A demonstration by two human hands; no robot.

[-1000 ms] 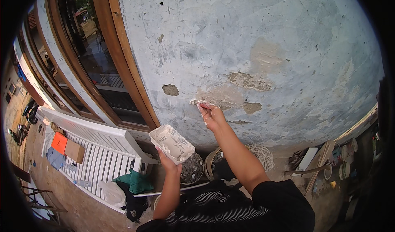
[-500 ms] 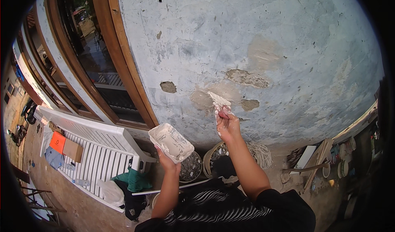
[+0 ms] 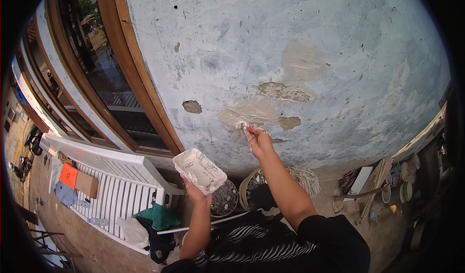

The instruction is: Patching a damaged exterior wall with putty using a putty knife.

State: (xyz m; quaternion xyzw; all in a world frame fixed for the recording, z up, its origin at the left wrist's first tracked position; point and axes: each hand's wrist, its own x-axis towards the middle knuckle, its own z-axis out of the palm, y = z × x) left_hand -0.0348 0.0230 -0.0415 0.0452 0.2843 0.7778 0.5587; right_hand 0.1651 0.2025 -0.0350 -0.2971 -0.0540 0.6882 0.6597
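Observation:
My left hand [image 3: 194, 190] grips a white rectangular tub [image 3: 201, 171] from below, its walls and inside smeared with pale putty. At the wall [image 3: 232, 45], my right hand [image 3: 259, 141] is closed round a putty-coated putty knife [image 3: 244, 127]; its handle is hidden in my fingers. The blade lies at the lower edge of a smooth beige putty patch [image 3: 252, 112]. Just right of this patch is a small bare hole in the plaster [image 3: 289, 123], with a longer chipped area [image 3: 286, 92] above it. Another chipped hole [image 3: 192, 107] sits to the left.
A wooden window frame [image 3: 140, 74] borders the wall on the left. Below it, a white slatted bench [image 3: 111, 183] holds an orange box [image 3: 68, 174], a brown box [image 3: 87, 185] and cloths. Rubble-filled pots [image 3: 224, 199] stand at the wall's foot. Planks [image 3: 375, 186] lean at right.
My right hand has moved slightly left, bringing the putty knife down to the patch's lower edge, and the blade has turned nearly edge-on. The left hand still holds the tub.

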